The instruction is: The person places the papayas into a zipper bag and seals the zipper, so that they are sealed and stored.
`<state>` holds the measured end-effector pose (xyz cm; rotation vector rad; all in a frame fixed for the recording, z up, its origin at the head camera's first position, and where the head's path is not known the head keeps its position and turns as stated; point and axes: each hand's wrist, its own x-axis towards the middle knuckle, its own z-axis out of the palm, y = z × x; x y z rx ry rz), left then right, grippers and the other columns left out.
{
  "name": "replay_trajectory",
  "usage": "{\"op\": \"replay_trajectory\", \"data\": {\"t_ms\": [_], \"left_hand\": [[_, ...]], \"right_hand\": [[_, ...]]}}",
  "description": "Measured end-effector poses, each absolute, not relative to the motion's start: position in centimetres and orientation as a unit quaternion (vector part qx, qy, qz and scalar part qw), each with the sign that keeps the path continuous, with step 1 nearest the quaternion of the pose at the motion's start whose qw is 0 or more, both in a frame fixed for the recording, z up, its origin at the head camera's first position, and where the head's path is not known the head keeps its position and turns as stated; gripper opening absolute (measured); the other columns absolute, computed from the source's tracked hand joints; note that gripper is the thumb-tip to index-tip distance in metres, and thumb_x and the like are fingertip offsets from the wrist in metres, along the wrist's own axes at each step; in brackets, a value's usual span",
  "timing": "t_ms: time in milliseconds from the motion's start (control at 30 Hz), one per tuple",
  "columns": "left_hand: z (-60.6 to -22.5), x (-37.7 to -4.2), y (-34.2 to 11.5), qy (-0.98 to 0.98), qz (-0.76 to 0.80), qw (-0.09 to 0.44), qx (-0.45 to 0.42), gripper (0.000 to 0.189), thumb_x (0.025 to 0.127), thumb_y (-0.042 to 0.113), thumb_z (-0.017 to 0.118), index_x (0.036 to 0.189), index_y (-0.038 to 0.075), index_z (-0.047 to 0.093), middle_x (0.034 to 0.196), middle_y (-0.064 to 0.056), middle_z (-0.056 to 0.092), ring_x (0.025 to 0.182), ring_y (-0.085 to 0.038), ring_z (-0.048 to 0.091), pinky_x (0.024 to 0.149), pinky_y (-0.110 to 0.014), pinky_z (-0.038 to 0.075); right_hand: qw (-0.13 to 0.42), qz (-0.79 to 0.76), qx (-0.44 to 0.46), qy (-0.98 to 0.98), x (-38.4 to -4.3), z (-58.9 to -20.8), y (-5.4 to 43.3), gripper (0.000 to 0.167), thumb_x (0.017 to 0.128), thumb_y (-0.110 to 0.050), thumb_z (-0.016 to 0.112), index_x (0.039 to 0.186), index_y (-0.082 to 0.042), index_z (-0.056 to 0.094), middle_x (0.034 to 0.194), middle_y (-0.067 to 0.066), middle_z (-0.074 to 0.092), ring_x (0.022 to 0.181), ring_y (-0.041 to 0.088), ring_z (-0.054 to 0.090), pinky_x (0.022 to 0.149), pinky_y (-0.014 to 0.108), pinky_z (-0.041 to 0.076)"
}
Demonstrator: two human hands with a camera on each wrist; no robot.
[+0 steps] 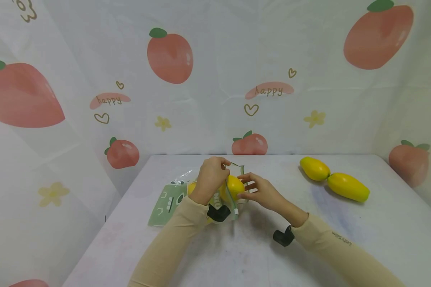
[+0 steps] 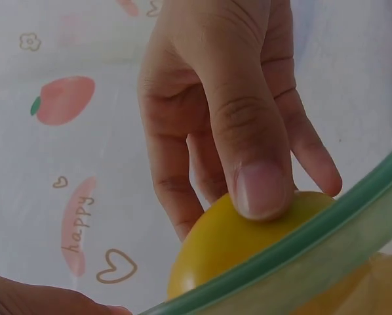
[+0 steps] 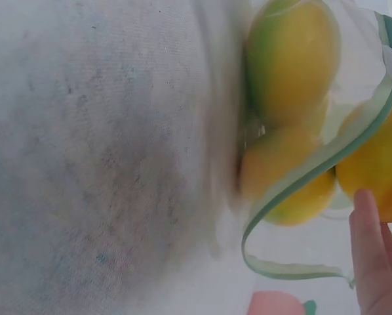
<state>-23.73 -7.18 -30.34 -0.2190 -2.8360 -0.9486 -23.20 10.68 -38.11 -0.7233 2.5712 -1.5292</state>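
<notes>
A clear zip bag with green trim and a green cartoon print stands tilted on the table, its mouth spread toward the right. My left hand pinches the bag's upper edge. At the mouth, my right hand holds a yellow mango-like fruit partly within the opening. In the left wrist view, the right thumb presses on this fruit, with fingers on its far side. Other yellow fruits show through the clear plastic in the right wrist view. Most of the left fingertips are hidden.
Two long yellow fruits lie end to end at the table's back right. The white table reaches a fruit-printed cloth backdrop at the rear and sides. A white zip slider sits on the bag's trim.
</notes>
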Motion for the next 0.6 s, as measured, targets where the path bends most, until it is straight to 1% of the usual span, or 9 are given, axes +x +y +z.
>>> {"op": "replay_trajectory", "data": {"t_ms": [167,367,600], "left_hand": [[-30.26,-23.68,-7.25,-0.942,-0.322,0.068,-0.072,0.025,0.085,0.002,0.061,0.106,0.006,0.074,0.081,-0.005,0.063,0.062,-0.016,0.05,0.053,-0.021,0.041],[-30.16,-23.55,-7.29,-0.941,-0.328,0.058,-0.065,0.025,0.086,0.003,0.062,0.107,0.007,0.074,0.084,-0.005,0.063,0.068,-0.017,0.053,0.057,-0.022,0.045],[-30.35,-23.64,-7.43,-0.939,-0.331,0.06,-0.067,0.026,0.085,0.003,0.061,0.107,0.007,0.074,0.081,-0.005,0.063,0.065,-0.017,0.053,0.054,-0.022,0.044]], "right_hand": [[0.025,-0.502,-0.243,0.83,-23.41,-38.25,10.46,0.046,0.084,-0.023,0.074,0.121,-0.004,0.056,0.124,0.015,0.06,0.104,0.03,0.065,0.085,0.037,0.056],[0.043,-0.503,-0.241,0.829,-23.51,-38.31,9.98,0.046,0.085,-0.021,0.073,0.124,-0.003,0.058,0.123,0.013,0.062,0.105,0.029,0.065,0.087,0.036,0.055],[0.057,-0.506,-0.242,0.826,-23.54,-38.46,9.67,0.044,0.085,-0.018,0.073,0.125,-0.003,0.06,0.123,0.013,0.063,0.103,0.027,0.065,0.086,0.035,0.055]]}}
